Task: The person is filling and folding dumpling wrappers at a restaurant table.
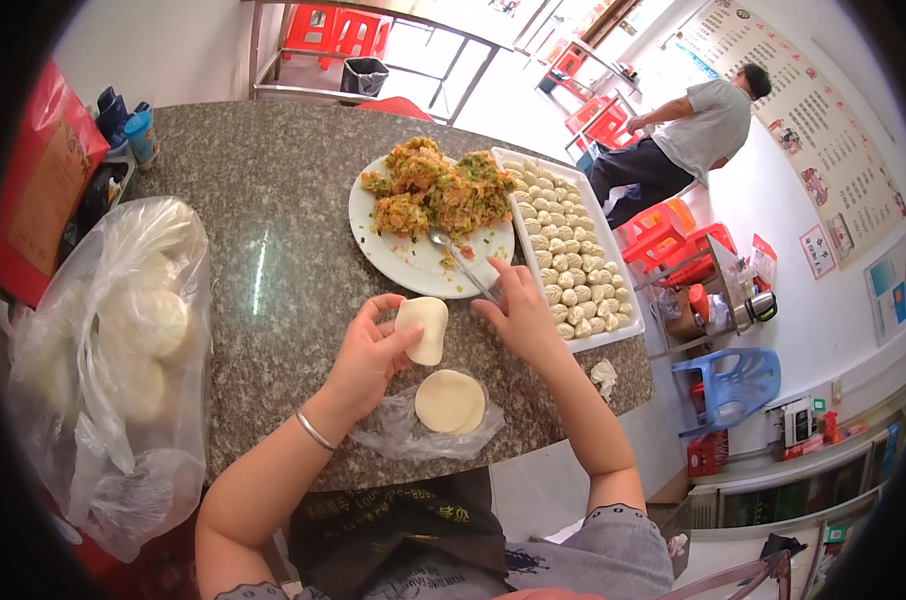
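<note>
My left hand (pixel 365 352) pinches a round, pale dough wrapper (pixel 425 328) above the table, its edge slightly curled. My right hand (pixel 523 312) is at the handle end of a metal spoon (pixel 465 262), thumb and fingers apart around it. The spoon's bowl rests in chopped orange-and-green filling (pixel 438 190), heaped on a white plate (pixel 373 242). Close to me, a few more wrappers (pixel 449 401) lie stacked on a crumpled clear plastic bag (pixel 388 430). Right of the plate, a white tray (pixel 613 262) holds rows of pleated dumplings (pixel 573 255).
A large clear bag of dough wrappers (pixel 143 330) sits on the left. Behind it are a red bag (pixel 48 180) and a blue cup (pixel 142 138). A crumpled tissue (pixel 604 378) lies at the right table edge. Beyond stand a person (pixel 688 135), red stools and a blue chair (pixel 730 385).
</note>
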{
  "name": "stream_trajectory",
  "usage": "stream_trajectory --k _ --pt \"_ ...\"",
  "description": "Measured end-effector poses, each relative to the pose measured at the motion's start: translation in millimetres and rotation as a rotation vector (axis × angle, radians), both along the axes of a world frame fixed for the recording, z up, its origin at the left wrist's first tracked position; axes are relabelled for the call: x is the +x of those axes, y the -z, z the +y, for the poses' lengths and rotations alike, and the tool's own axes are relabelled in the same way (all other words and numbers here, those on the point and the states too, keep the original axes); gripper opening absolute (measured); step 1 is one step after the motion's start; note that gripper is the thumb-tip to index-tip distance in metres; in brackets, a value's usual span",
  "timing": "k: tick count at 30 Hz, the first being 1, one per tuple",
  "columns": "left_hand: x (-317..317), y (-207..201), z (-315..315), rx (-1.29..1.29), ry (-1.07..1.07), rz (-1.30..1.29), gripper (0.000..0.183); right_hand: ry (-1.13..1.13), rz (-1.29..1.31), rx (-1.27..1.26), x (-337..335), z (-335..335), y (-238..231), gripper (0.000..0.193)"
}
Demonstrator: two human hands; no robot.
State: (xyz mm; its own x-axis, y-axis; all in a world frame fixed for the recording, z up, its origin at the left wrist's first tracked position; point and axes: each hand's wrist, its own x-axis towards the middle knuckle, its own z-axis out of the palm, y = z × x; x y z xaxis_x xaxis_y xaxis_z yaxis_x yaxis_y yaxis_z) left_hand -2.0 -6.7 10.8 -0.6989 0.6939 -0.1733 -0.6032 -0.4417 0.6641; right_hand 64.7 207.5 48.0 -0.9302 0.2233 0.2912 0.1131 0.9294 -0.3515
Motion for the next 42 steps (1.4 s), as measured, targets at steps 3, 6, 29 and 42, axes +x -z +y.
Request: stream_trajectory --k 3,6,29,42 --pt "-4.0 9.3 0.0 0.084 0.052 -0.098 0.032 -0.038 -0.116 -0.174 -10.1 -2.7 -4.1 0.044" --pt "-6.4 10.6 -2.3 0.13 0.088 -0.137 0.029 -0.1 -0.098 -0.094 -14.7 4.8 -5.4 0.036" --pt "-5.9 16.7 0.9 0.006 -0.002 -0.196 0.024 0.148 -0.074 -0.792 -63.4 101.1 -23.5 0.032" --pt "-5.1 10.6 1.2 -0.073 -0.001 -0.168 0.029 0.144 -0.053 -0.598 -12.6 72.3 -18.0 0.031"
